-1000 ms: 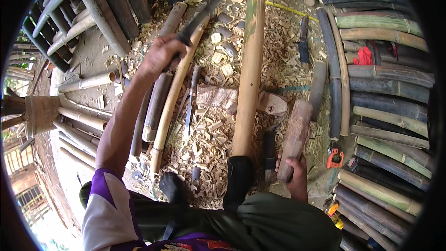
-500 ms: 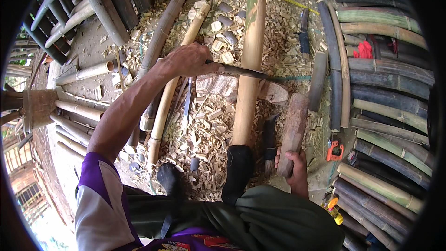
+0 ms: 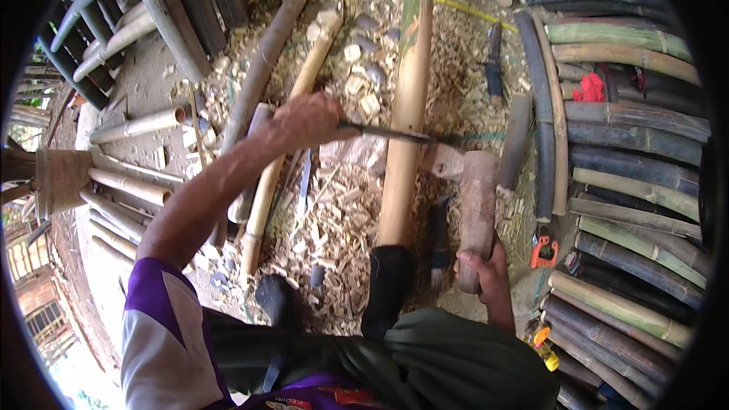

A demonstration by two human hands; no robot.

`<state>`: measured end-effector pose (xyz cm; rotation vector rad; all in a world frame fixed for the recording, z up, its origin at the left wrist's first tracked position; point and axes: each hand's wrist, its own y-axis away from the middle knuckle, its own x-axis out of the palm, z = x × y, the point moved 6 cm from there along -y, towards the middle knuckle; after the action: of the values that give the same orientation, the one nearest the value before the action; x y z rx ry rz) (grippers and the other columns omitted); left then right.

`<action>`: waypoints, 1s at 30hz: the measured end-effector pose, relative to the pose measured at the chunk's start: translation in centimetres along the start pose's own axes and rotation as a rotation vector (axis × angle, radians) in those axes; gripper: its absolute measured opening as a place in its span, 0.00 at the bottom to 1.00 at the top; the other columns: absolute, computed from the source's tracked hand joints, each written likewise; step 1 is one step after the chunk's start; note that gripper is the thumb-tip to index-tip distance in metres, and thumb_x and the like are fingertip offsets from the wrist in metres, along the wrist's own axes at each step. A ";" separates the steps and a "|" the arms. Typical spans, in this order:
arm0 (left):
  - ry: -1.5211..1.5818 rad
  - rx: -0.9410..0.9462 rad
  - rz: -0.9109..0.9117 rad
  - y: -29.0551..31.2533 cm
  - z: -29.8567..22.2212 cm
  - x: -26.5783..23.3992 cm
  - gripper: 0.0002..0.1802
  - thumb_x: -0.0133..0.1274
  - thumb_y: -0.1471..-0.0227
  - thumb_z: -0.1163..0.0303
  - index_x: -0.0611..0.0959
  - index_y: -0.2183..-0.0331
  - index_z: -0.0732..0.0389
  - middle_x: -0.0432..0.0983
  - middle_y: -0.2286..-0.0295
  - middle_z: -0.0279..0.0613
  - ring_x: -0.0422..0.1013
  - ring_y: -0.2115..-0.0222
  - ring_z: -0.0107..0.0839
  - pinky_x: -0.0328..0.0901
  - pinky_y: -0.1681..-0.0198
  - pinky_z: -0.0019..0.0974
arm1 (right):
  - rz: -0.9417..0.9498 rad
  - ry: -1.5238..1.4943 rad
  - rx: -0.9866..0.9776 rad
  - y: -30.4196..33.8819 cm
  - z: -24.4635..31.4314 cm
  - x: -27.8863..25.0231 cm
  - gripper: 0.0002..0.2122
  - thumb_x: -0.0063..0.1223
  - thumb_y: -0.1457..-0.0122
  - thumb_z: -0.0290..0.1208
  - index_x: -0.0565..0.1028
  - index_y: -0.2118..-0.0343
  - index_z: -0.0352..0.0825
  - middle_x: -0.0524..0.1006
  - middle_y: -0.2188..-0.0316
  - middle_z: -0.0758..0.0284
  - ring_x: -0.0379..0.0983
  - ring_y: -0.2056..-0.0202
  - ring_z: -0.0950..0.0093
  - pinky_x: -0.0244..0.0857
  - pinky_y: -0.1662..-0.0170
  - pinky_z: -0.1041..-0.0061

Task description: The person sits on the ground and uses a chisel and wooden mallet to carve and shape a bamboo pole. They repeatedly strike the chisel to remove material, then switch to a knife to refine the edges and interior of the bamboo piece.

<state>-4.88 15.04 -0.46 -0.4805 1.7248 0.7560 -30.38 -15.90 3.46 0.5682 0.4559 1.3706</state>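
Head view: a person's left hand (image 3: pixel 310 120) grips a long knife (image 3: pixel 395 134) by its handle, fingers curled tightly around it and knuckles uppermost, over a floor strewn with wood chips (image 3: pixel 334 220). The blade extends from the thumb side of the fist, its long axis running almost straight across, tip toward the person's right and dipping slightly toward the wearer. It crosses a pale bamboo pole (image 3: pixel 410 68) nearly at right angles; whether the edge has bitten into the surface cannot be told.

At right, the right hand (image 3: pixel 488 269) clasps a thick wooden billet (image 3: pixel 479 190) near its lower end, the thumb laid across the upper face and the other fingers mostly hidden from view. Most of the billet's length projects beyond the grip, pointing away from the body, its long axis roughly parallel to the pole. Its far end shows near the knife's tip; whether the two touch is unclear.

The pole itself runs lengthwise away from the wearer, clear of both sets of fingers, lying over a rough log (image 3: pixel 345 153), its near end at a black-covered foot (image 3: pixel 389 281). A second knife (image 3: pixel 305 182) lies left of the pole, its blade pointing toward the wearer.
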 end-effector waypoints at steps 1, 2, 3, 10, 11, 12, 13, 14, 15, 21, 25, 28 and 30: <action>-0.004 -0.015 0.037 0.3 -0.1 0.4 0.41 0.37 0.39 0.32 0.81 0.76 0.62 0.67 0.86 0.35 0.59 0.89 0.24 0.63 0.88 0.35 | 0.020 0.128 -0.059 -0.4 2.0 0.3 0.28 0.63 0.51 0.30 0.65 0.47 0.30 0.75 0.63 0.61 0.76 0.67 0.74 0.74 0.63 0.73; -0.014 -0.013 0.060 -0.1 -0.5 0.1 0.41 0.37 0.39 0.33 0.80 0.76 0.62 0.68 0.86 0.36 0.61 0.89 0.24 0.64 0.88 0.36 | 0.016 0.255 -0.133 -0.9 3.8 0.1 0.30 0.64 0.51 0.29 0.64 0.45 0.30 0.75 0.62 0.61 0.75 0.64 0.74 0.73 0.60 0.73; 0.007 -0.039 0.126 -0.4 -0.6 0.1 0.39 0.39 0.40 0.33 0.82 0.71 0.61 0.69 0.84 0.37 0.64 0.86 0.26 0.65 0.86 0.37 | 0.036 0.474 -0.445 -2.1 5.8 -0.2 0.30 0.68 0.50 0.33 0.65 0.47 0.29 0.78 0.60 0.59 0.77 0.62 0.69 0.72 0.56 0.68; -0.006 -0.025 0.157 -0.8 -1.4 -1.5 0.40 0.40 0.41 0.31 0.83 0.70 0.62 0.75 0.82 0.45 0.75 0.78 0.39 0.74 0.70 0.47 | 0.005 1.086 -0.401 -8.4 11.5 5.5 0.29 0.65 0.51 0.32 0.60 0.51 0.30 0.78 0.64 0.43 0.79 0.63 0.46 0.73 0.60 0.51; 0.049 -0.076 0.183 -1.0 -1.5 -2.1 0.39 0.43 0.42 0.32 0.83 0.73 0.62 0.76 0.82 0.47 0.78 0.75 0.43 0.74 0.68 0.48 | 0.036 1.217 -0.501 -8.3 12.6 6.1 0.27 0.63 0.52 0.30 0.59 0.53 0.30 0.78 0.67 0.41 0.78 0.67 0.43 0.72 0.63 0.48; 0.104 -0.051 0.096 -0.6 -1.3 -1.9 0.39 0.47 0.43 0.33 0.83 0.75 0.63 0.78 0.81 0.49 0.79 0.76 0.45 0.75 0.68 0.49 | 0.077 1.229 -0.473 -8.7 13.1 6.5 0.27 0.62 0.52 0.30 0.59 0.54 0.30 0.78 0.68 0.41 0.78 0.67 0.43 0.72 0.63 0.49; 0.096 -0.065 0.097 -0.6 -0.6 -1.5 0.39 0.47 0.43 0.33 0.83 0.75 0.63 0.78 0.81 0.50 0.78 0.77 0.46 0.75 0.67 0.50 | 0.115 1.242 -0.445 -9.2 13.9 6.9 0.26 0.62 0.52 0.31 0.59 0.54 0.30 0.78 0.68 0.41 0.78 0.67 0.43 0.72 0.63 0.49; 0.096 -0.073 0.102 -0.6 -0.4 -1.4 0.39 0.47 0.43 0.33 0.83 0.76 0.64 0.78 0.81 0.50 0.78 0.77 0.46 0.75 0.67 0.51 | 0.152 1.257 -0.403 -9.5 14.1 7.0 0.26 0.61 0.52 0.31 0.60 0.54 0.29 0.78 0.68 0.41 0.78 0.67 0.43 0.72 0.63 0.49; 0.096 -0.073 0.087 -0.6 -0.4 -1.4 0.40 0.47 0.43 0.32 0.83 0.76 0.64 0.78 0.81 0.51 0.78 0.78 0.46 0.75 0.67 0.51 | 0.171 1.257 -0.349 -9.7 14.0 6.8 0.27 0.60 0.51 0.32 0.60 0.51 0.28 0.78 0.68 0.41 0.78 0.65 0.43 0.73 0.60 0.50; 0.113 -0.037 0.041 -0.5 -0.3 -1.3 0.43 0.45 0.44 0.29 0.80 0.80 0.66 0.76 0.83 0.51 0.77 0.80 0.46 0.75 0.68 0.50 | 0.217 1.214 -0.167 -8.8 15.8 6.2 0.32 0.65 0.50 0.37 0.61 0.47 0.27 0.78 0.61 0.43 0.80 0.61 0.53 0.75 0.56 0.57; 0.130 -0.033 0.064 -1.1 -0.7 -1.2 0.43 0.44 0.45 0.28 0.81 0.78 0.64 0.75 0.84 0.47 0.75 0.83 0.41 0.74 0.71 0.48 | 0.220 1.003 -0.264 -7.8 21.1 5.1 0.34 0.69 0.49 0.38 0.61 0.44 0.27 0.76 0.53 0.45 0.78 0.55 0.59 0.75 0.53 0.60; 0.032 -0.048 0.040 0.0 0.4 0.1 0.37 0.45 0.43 0.30 0.84 0.73 0.57 0.74 0.83 0.39 0.72 0.84 0.34 0.72 0.75 0.45 | 0.221 0.635 -0.681 -6.9 25.9 6.1 0.34 0.69 0.48 0.36 0.62 0.44 0.24 0.75 0.53 0.46 0.78 0.55 0.61 0.75 0.52 0.64; 0.138 -0.092 0.203 -0.3 0.8 1.0 0.43 0.43 0.44 0.28 0.85 0.68 0.65 0.79 0.74 0.50 0.78 0.74 0.42 0.75 0.67 0.47 | -0.112 0.712 -0.994 -7.2 24.9 5.7 0.34 0.68 0.49 0.34 0.62 0.44 0.24 0.75 0.54 0.45 0.78 0.56 0.62 0.75 0.53 0.65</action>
<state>-4.43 15.43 -1.60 -0.4323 1.8930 0.9703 -8.70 -13.75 18.59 -0.7687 0.2971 1.4658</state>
